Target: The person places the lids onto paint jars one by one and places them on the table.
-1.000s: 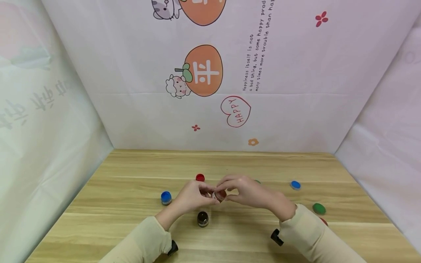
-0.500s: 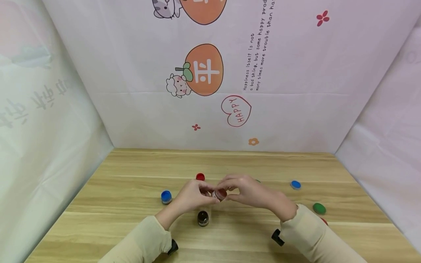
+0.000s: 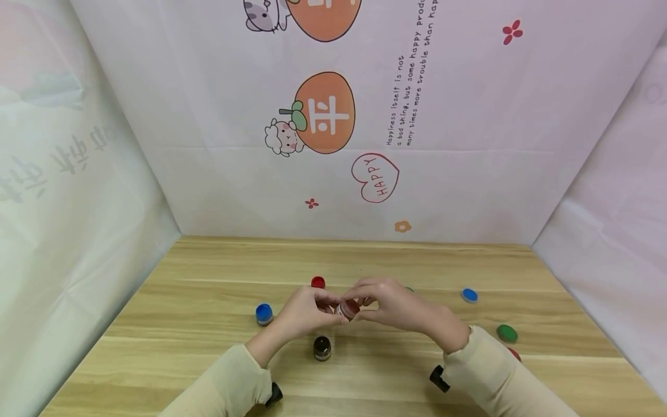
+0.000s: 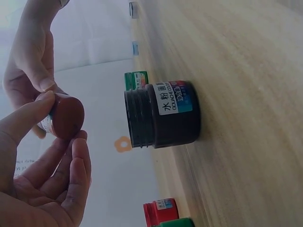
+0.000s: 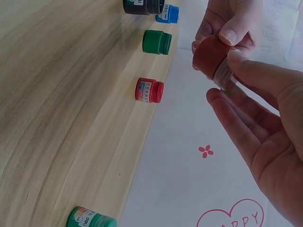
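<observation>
My left hand [image 3: 307,310] grips a small paint jar [image 5: 208,56] filled with brown paint, raised above the table and tilted. Its thumb and fingers close round the body, and the brown base shows in the left wrist view. From the other side my right hand [image 3: 388,304] pinches the jar at its clear neck, thumb against it and fingertips at the rim. Just in front of the hands stands a black paint jar [image 4: 175,113] with a bare threaded neck. A red jar [image 5: 149,90] and a green jar [image 5: 156,42] stand close by.
A blue jar [image 3: 264,314] stands left of the left hand. A teal-green jar [image 5: 90,218] is mostly hidden behind the right hand in the head view. Right of the hands lie blue [image 3: 469,295], green [image 3: 507,333] and red [image 3: 515,354] lids, the red partly behind the sleeve.
The end of the jar facing the right hand looks a fuller brown than a second ago. Both hands keep nearly the same place and hold.
</observation>
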Available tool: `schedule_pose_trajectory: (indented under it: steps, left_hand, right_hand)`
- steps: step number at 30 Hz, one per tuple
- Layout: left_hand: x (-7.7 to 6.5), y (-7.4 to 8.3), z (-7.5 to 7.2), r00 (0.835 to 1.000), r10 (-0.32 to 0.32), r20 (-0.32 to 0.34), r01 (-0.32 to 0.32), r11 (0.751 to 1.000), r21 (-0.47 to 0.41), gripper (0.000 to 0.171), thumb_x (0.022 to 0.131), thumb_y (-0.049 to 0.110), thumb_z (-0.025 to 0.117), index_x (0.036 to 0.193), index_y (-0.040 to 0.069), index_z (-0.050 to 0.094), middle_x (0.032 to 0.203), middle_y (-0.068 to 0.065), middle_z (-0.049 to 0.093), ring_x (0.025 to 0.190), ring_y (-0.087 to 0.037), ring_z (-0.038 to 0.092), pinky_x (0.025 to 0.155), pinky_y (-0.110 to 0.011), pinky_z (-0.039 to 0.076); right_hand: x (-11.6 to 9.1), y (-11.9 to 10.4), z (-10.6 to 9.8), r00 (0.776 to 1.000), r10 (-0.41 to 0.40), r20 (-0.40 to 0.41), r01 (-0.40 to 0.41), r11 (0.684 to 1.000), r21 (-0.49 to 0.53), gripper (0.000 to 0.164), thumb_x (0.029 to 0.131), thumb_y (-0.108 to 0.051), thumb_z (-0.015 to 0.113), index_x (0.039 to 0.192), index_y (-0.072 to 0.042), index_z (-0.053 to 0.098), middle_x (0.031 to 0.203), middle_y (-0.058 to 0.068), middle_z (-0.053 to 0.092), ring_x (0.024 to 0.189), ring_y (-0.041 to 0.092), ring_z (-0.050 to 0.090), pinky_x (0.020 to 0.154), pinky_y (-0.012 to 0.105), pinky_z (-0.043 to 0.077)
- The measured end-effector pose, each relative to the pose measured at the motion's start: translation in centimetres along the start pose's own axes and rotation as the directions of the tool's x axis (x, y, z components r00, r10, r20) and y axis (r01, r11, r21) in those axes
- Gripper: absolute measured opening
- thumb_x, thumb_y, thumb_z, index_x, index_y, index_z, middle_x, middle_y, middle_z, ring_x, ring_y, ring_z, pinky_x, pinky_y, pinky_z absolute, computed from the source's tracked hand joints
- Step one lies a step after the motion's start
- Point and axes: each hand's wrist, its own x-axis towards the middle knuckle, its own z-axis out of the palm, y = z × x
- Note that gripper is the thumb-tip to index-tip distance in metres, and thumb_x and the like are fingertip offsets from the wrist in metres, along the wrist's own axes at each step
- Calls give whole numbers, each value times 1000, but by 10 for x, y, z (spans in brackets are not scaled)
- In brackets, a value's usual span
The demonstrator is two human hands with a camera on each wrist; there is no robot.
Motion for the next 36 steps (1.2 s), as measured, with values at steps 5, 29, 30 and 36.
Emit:
schedule_pose_trajectory:
  steps: [5,29,30,36]
  left_hand:
    - [-1,1,0,1000,-2,-4,2,1000,-5,36,72,34,80,101,14,72,78,6,64,69,-12,59,59,-27,50]
    - [2,5,0,1000,10,-1,-10,999,-36,30,72,33,81,96,18,73,80,6,65,72,-13,60,61,-28,50]
    - [2,5,0,1000,10,-2,-10,999,-37,30,72,33,81,96,17,72,80,6,65,72,-13,60,62,-28,50]
    - [3,6,0,1000,9,-2,-9,1000,-21,33,71,33,81,97,15,72,77,5,64,71,-14,59,61,-28,50]
  right_hand:
    - [0,-2,0,998,67,-4,-67,998,-12,32,84,-23,71,114,-14,67,99,-9,63,87,5,59,71,24,51]
    - [-1,1,-1,998,-30,-46,29,999,-23,39,81,-15,73,119,-13,64,110,-4,62,94,7,59,75,28,51]
    - [-2,1,-2,998,-39,-46,38,999,-26,40,81,-14,74,119,-12,64,111,-4,62,96,7,58,76,28,51]
    - [-3,1,-3,999,-12,-33,12,1000,-10,38,82,-14,72,119,-15,65,109,-5,63,93,6,58,74,23,50]
